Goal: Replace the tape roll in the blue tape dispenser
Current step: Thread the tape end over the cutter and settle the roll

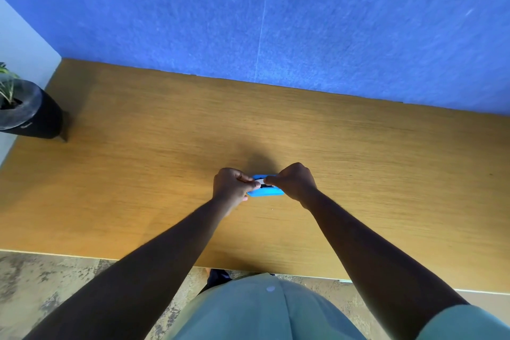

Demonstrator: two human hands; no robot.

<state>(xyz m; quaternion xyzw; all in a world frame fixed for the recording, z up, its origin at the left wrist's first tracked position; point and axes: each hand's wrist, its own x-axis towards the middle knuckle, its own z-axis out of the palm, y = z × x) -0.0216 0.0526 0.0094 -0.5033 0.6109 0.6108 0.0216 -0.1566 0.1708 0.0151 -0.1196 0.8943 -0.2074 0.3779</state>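
Note:
The blue tape dispenser (265, 192) rests on the wooden table (165, 146), held between both hands near the table's middle. My left hand (231, 186) closes on its left end, and thumb and finger pinch a pale strip of tape (260, 181) at the top. My right hand (296, 181) grips the right end, its fingertips meeting the same strip. A dark part shows inside the dispenser under the strip. The tape roll itself is hidden by my fingers.
A black pot with a green plant (26, 110) stands at the table's far left corner. A blue felt wall panel (276, 22) rises behind the table. The table's near edge (138, 257) runs just above my body.

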